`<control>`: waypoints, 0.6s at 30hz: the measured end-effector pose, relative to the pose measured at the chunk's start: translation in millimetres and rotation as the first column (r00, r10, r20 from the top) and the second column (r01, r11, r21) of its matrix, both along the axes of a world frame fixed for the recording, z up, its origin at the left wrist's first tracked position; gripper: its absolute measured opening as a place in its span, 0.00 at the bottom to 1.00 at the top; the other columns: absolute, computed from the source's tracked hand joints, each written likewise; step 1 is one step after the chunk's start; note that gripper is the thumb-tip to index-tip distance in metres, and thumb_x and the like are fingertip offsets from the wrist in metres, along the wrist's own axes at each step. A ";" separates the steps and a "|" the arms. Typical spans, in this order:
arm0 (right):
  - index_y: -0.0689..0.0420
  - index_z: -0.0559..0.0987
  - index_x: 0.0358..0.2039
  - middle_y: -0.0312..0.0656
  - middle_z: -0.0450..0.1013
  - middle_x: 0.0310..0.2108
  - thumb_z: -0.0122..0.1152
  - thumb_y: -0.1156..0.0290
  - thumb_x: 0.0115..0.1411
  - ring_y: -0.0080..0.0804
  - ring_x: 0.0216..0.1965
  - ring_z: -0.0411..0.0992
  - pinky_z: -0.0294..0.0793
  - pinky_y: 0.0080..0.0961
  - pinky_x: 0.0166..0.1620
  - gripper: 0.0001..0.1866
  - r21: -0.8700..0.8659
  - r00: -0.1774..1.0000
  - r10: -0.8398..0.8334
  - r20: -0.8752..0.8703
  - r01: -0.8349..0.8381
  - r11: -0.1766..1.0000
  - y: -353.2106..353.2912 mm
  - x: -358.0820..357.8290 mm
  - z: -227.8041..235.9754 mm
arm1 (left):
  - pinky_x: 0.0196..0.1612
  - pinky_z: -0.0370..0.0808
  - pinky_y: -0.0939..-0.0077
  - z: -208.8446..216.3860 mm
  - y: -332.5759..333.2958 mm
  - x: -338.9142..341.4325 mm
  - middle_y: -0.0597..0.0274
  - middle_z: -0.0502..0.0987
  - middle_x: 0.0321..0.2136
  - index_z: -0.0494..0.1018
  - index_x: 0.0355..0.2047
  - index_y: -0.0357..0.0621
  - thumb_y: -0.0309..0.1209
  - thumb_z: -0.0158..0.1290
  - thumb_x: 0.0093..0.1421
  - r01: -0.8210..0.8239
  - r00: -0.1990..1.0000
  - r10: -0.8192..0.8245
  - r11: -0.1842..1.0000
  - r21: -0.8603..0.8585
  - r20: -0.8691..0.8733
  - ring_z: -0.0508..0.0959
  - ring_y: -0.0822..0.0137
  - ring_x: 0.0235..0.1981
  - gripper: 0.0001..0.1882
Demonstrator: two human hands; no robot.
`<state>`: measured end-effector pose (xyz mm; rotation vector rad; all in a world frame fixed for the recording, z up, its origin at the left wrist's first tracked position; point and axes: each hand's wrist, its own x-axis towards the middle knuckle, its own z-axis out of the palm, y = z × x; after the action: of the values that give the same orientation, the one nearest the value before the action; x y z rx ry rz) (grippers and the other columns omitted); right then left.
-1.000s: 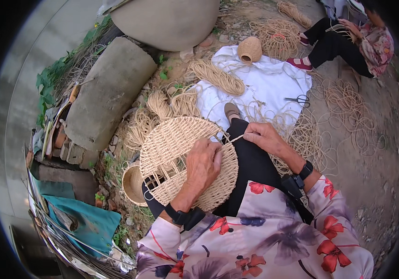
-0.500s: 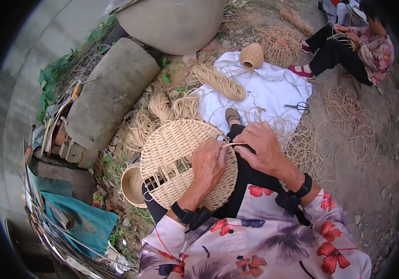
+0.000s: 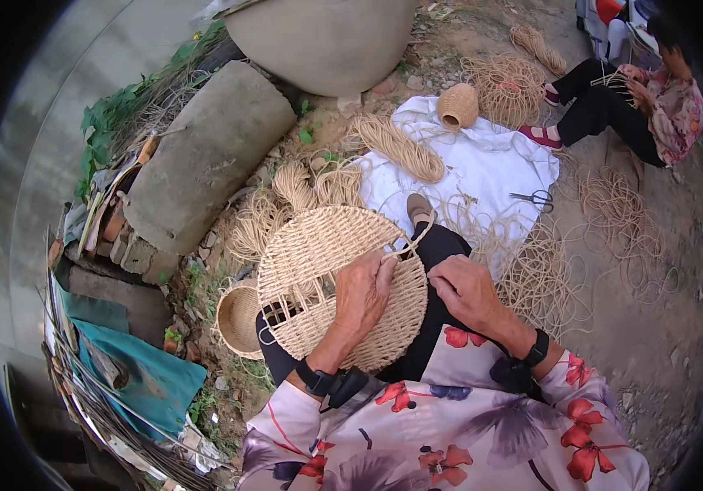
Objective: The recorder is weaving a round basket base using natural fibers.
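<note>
A round woven straw piece (image 3: 318, 254) rests on my lap, with a gap in the weave at its left where bare strands cross. My left hand (image 3: 363, 296) lies over its right part, fingers closed on it near the rim. From the upper right rim a loose straw cord (image 3: 418, 239) sticks up in a bend. My right hand (image 3: 467, 293) is just right of the rim, apart from it. Its fingers are curled in, and whatever they may hold is hidden.
A white cloth (image 3: 499, 164) ahead bears a cord bundle (image 3: 400, 147), a small woven basket (image 3: 458, 106) and scissors (image 3: 535, 198). Loose cord (image 3: 535, 270) spreads at right. Another woven basket (image 3: 239, 319) stands left of my knee. A co-worker (image 3: 654, 106) sits at far right, handling strands.
My right hand has let go of the cord by my left hand and drawn back toward me. The cord now stands up loose. The view has shifted slightly.
</note>
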<state>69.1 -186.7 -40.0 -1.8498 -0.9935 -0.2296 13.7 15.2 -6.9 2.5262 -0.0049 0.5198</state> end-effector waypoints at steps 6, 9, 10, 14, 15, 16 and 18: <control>0.64 0.76 0.44 0.50 0.74 0.37 0.57 0.83 0.52 0.50 0.40 0.72 0.72 0.38 0.43 0.16 -0.019 0.995 0.063 0.074 -0.061 0.998 23.0 22.2 -15.9 | 0.27 0.73 0.70 4.0 -3.8 -1.5 0.54 0.78 0.19 0.78 0.30 0.35 0.32 0.55 0.63 -0.132 0.990 0.122 0.978 -0.163 -0.070 0.78 0.64 0.19 0.11; 0.66 0.72 0.51 0.51 0.71 0.43 0.60 0.80 0.52 0.49 0.43 0.70 0.69 0.39 0.46 0.23 -0.134 0.976 0.042 0.214 -0.013 0.991 21.7 7.7 -7.3 | 0.26 0.73 0.72 -1.7 -6.1 7.3 0.56 0.79 0.20 0.78 0.31 0.35 0.31 0.56 0.62 -0.186 0.982 0.169 0.948 -0.260 -0.087 0.78 0.69 0.20 0.10; 0.66 0.72 0.51 0.51 0.71 0.43 0.60 0.80 0.52 0.49 0.43 0.70 0.69 0.39 0.46 0.23 -0.130 0.973 0.069 0.219 -0.041 0.991 20.5 3.5 -8.2 | 0.27 0.73 0.73 -1.8 -8.4 9.9 0.57 0.79 0.20 0.78 0.32 0.35 0.31 0.56 0.62 -0.151 0.988 0.143 0.918 -0.366 -0.051 0.77 0.71 0.20 0.09; 0.66 0.67 0.58 0.50 0.68 0.48 0.67 0.68 0.52 0.47 0.47 0.67 0.65 0.42 0.50 0.34 -0.333 0.953 0.062 0.295 0.042 0.942 21.9 -3.5 -10.1 | 0.29 0.75 0.71 3.9 -13.6 17.6 0.55 0.80 0.22 0.78 0.35 0.36 0.29 0.56 0.61 -0.048 0.998 0.064 0.876 -0.480 0.017 0.79 0.66 0.22 0.07; 0.65 0.66 0.59 0.49 0.68 0.47 0.68 0.63 0.52 0.45 0.47 0.67 0.64 0.42 0.49 0.37 -0.373 0.942 0.045 0.334 0.088 0.923 22.2 -3.8 -9.9 | 0.29 0.75 0.71 1.9 -10.9 18.8 0.55 0.80 0.22 0.78 0.35 0.36 0.29 0.56 0.61 -0.047 0.998 0.066 0.874 -0.484 0.022 0.79 0.66 0.22 0.07; 0.65 0.66 0.59 0.49 0.68 0.47 0.68 0.63 0.52 0.45 0.47 0.67 0.64 0.42 0.49 0.37 -0.380 0.940 0.044 0.339 0.095 0.920 23.9 -4.3 -5.9 | 0.29 0.76 0.68 -3.9 -7.3 21.2 0.53 0.80 0.22 0.77 0.35 0.36 0.27 0.55 0.60 -0.016 0.997 0.045 0.924 -0.382 0.068 0.80 0.60 0.23 0.07; 0.64 0.67 0.59 0.46 0.68 0.43 0.68 0.57 0.53 0.43 0.45 0.67 0.64 0.39 0.46 0.38 -0.543 0.971 0.046 0.234 0.091 0.835 29.7 -6.4 8.7 | 0.30 0.76 0.66 -3.5 -7.6 22.7 0.51 0.80 0.23 0.77 0.34 0.37 0.26 0.55 0.60 0.043 0.993 -0.009 0.956 -0.291 0.116 0.80 0.54 0.23 0.06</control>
<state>62.7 -157.0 -31.3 -2.4038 -1.3038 -0.1936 36.4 7.6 -10.5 2.2021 -0.0032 0.6059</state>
